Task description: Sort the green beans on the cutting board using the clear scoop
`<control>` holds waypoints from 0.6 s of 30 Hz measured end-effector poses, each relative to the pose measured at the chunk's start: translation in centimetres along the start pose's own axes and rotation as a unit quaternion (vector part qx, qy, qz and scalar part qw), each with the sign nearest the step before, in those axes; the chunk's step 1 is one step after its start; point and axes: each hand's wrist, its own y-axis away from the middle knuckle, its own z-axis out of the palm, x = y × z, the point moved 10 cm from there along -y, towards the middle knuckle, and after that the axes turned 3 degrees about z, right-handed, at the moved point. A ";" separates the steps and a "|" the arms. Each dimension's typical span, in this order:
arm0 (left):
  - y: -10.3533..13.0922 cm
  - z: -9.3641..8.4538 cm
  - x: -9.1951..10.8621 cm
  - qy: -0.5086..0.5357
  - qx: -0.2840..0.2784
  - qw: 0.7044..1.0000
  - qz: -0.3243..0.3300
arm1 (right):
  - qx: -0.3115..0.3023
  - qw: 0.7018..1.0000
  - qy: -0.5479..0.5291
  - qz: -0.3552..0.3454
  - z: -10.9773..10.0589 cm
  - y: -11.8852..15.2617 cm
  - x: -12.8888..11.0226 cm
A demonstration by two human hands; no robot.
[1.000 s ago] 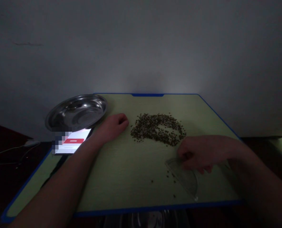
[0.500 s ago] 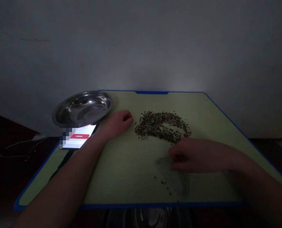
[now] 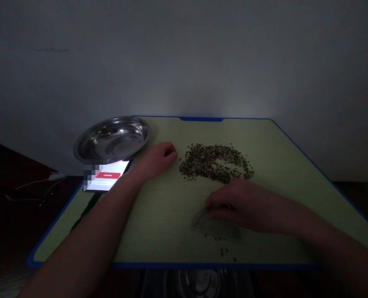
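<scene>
Small dark grains (image 3: 199,161) lie in a ring-like patch on the pale green table (image 3: 159,231). My right hand (image 3: 230,203) is closed on the edge of a clear half-round protractor (image 3: 216,227), just in front of the grains. A few loose grains (image 3: 223,251) lie between the protractor and the table's front edge. My left hand (image 3: 162,157) rests on the table to the left of the patch, its fingers curled in; no object shows in it.
A shiny metal basin (image 3: 112,138) stands at the back left. Below it lies a lit device (image 3: 108,178), partly behind my left forearm. A grey wall (image 3: 184,58) rises behind the table. A round glass-like object (image 3: 199,283) shows below the front edge.
My right hand has moved left with the protractor, whose straight edge has turned from steeply slanted to nearly level. The view has shifted slightly. My left hand keeps its place.
</scene>
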 end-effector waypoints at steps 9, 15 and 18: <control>0.0 0.0 -0.1 0.002 -0.006 1.000 -0.008 | -0.062 0.997 -0.036 -0.027 1.8 -0.1 -1.9; 0.0 0.0 -0.2 0.001 -0.004 1.000 -0.004 | -0.066 0.993 -0.082 -0.058 2.0 -0.1 -2.8; 0.0 0.0 -0.1 0.005 -0.004 1.000 -0.003 | -0.063 0.990 -0.108 -0.070 1.9 0.0 -3.2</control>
